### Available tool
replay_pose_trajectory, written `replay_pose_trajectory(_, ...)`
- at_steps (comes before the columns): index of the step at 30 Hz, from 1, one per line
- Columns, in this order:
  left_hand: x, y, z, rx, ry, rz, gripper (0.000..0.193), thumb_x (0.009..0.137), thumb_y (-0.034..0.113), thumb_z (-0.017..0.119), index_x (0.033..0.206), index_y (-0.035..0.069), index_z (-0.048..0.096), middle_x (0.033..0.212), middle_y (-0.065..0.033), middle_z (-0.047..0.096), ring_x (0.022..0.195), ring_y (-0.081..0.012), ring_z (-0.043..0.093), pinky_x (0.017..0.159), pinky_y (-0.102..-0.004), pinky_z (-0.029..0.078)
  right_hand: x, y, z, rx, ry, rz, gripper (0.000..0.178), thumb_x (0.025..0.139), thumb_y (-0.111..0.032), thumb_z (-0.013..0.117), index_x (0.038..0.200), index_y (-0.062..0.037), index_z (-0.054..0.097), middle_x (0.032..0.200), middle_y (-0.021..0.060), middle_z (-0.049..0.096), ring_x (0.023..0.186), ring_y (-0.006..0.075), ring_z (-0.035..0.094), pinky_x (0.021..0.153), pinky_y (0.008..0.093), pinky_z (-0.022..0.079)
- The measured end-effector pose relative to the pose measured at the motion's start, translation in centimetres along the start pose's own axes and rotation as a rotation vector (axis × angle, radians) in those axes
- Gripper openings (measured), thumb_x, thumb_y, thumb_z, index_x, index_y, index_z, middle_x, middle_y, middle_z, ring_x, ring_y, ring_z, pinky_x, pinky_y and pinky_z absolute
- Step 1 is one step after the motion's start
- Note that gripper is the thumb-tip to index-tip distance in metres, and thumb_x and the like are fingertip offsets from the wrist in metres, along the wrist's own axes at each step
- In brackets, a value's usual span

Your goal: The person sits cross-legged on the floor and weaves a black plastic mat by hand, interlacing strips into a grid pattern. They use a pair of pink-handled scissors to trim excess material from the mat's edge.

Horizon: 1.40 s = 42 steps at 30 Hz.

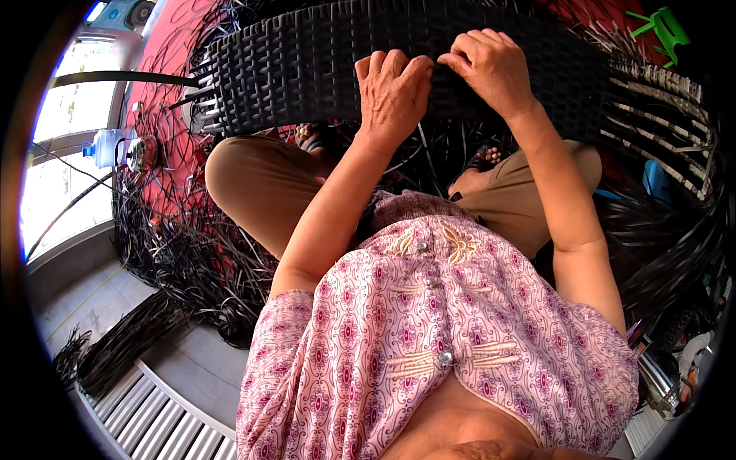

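Across my lap, a long black woven panel [291, 73] of flat plastic strips curves from left to right. Knuckles up, my left hand [392, 93] rests over its middle with the fingers bent down; the fingertips are hidden. Close to it on the right, my right hand [492, 70] is closed in a pinch at the weave, thumb toward the left hand. Whatever lies in either set of fingers is too small or dark to make out. At the panel's right end, pale bare ribs [667, 103] stick out past the weave.
Loose black strips [192, 230] pile up at the left, and a thick bundle [659, 253] lies at the right. A clear bottle [107, 148] stands by the window side. Far right is a small green stool [665, 32]. A metal flask [661, 376] sits lower right.
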<state>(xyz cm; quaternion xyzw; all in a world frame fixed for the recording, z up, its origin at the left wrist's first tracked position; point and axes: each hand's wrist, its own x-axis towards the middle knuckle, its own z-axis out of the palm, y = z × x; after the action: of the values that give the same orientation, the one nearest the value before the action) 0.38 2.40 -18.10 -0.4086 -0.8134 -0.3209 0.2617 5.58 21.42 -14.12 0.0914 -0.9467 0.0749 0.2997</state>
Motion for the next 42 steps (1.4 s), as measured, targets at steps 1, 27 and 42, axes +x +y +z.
replay_pose_trajectory(1, -0.1, 0.0, 0.0, 0.003, 0.004, -0.001, 0.013, 0.089, 0.018, 0.069, 0.102, 0.019, 0.07, 0.087, -0.0016, 0.055, 0.087, -0.0242, 0.054, 0.084, -0.0406, 0.037, 0.6, 0.2, -0.2, 0.002, -0.032, -0.036, 0.027, 0.08, -0.03, 0.081, 0.076, -0.0109, 0.063, 0.073, 0.0009, 0.065, 0.073, 0.0222, 0.065, 0.071, 0.0361, 0.051)
replay_pose_trajectory(27, -0.7, 0.2, -0.6, -0.023, -0.008, -0.007, 0.022, 0.083, 0.013, 0.07, 0.104, 0.017, 0.066, 0.088, -0.003, 0.055, 0.089, -0.0262, 0.054, 0.084, -0.0419, 0.038, 1.2, -0.1, 0.2, 0.227, -0.099, -0.039, 0.018, 0.081, -0.02, 0.078, 0.078, -0.0099, 0.063, 0.071, 0.0014, 0.063, 0.069, 0.0225, 0.064, 0.065, 0.0355, 0.052)
replay_pose_trajectory(42, -3.1, 0.6, 0.0, 0.048, 0.066, 0.061, 0.038, 0.078, 0.009, 0.073, 0.115, 0.018, 0.071, 0.097, -0.0015, 0.054, 0.093, -0.0237, 0.054, 0.088, -0.0414, 0.041, 2.1, -0.3, -0.8, 0.274, -0.293, 0.134, 0.017, 0.083, -0.024, 0.077, 0.081, -0.0092, 0.067, 0.073, 0.0043, 0.067, 0.07, 0.0241, 0.067, 0.066, 0.0371, 0.053)
